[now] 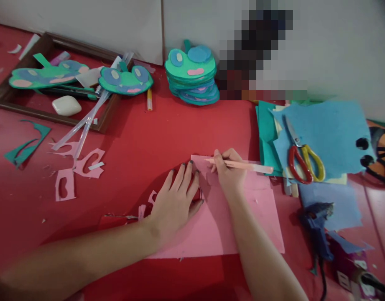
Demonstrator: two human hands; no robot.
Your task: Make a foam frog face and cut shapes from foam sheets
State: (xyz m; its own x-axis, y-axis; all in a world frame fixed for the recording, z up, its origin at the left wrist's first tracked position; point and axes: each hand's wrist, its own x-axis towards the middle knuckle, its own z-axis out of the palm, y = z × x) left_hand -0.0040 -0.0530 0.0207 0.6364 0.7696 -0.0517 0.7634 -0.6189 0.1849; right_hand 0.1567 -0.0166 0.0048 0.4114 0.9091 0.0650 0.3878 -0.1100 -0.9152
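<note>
A pink felt sheet (217, 225) lies on the red table in front of me. My left hand (176, 196) rests flat on its left part with the fingers spread. Near the sheet's top edge, my right hand (229, 173) is closed around a light orange pen (248, 166). The pen's tip points left and is close to the felt; whether it touches I cannot tell. Small pink scraps (142, 211) and a thin metal tool (120, 216), partly hidden, lie beside my left wrist.
Frog-like felt faces (192, 75) are stacked at the back; more lie on a brown wooden frame (107, 113) with glue sticks (85, 121). Scissors (300, 154) rest on blue felt (336, 129) at right. A glue gun (317, 230) stands nearby. Pink offcuts (65, 184) lie left.
</note>
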